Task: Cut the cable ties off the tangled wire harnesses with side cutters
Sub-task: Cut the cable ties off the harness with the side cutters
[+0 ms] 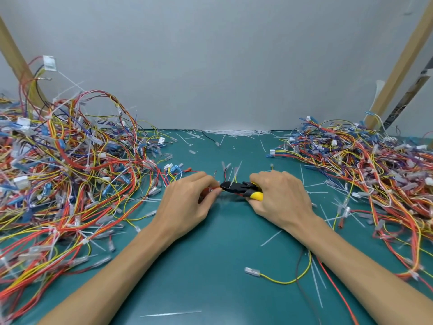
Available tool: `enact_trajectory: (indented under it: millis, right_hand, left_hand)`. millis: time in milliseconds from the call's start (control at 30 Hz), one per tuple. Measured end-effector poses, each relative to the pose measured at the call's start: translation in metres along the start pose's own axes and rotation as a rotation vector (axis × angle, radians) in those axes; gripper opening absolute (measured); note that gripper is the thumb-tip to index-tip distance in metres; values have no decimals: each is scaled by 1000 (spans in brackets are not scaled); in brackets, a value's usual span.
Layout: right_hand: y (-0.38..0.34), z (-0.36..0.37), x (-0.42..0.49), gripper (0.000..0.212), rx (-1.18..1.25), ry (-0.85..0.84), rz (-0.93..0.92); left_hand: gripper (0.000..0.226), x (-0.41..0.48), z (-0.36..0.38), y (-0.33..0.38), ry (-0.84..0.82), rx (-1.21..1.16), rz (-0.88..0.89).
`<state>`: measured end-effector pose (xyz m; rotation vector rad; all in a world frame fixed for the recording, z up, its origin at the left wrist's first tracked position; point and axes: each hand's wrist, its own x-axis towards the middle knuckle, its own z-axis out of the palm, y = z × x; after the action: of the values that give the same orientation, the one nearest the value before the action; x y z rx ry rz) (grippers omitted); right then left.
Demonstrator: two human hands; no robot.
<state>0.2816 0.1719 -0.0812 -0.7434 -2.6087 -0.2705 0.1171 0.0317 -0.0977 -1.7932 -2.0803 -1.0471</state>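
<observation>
My right hand (280,197) grips black side cutters with yellow handles (243,188), jaws pointing left. My left hand (187,200) pinches a small bundle of red and yellow wires (210,190) right at the cutter jaws. The tie itself is hidden between fingers and jaws. A big tangled heap of wire harnesses (65,174) fills the left side, and a second heap (370,174) lies on the right.
The table has a teal mat (210,266). Cut white ties (234,133) lie along the back edge by the grey wall. A loose yellow wire with a clear connector (276,277) lies near my right forearm. Wooden posts (398,66) lean at both sides.
</observation>
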Motion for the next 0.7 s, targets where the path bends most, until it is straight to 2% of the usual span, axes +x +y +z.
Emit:
enact_trajectory:
  millis: [700]
  right_hand:
    - [-2, -2, -1, 26, -36, 24, -16]
  left_hand:
    - [7, 1, -2, 3, -9, -3, -30]
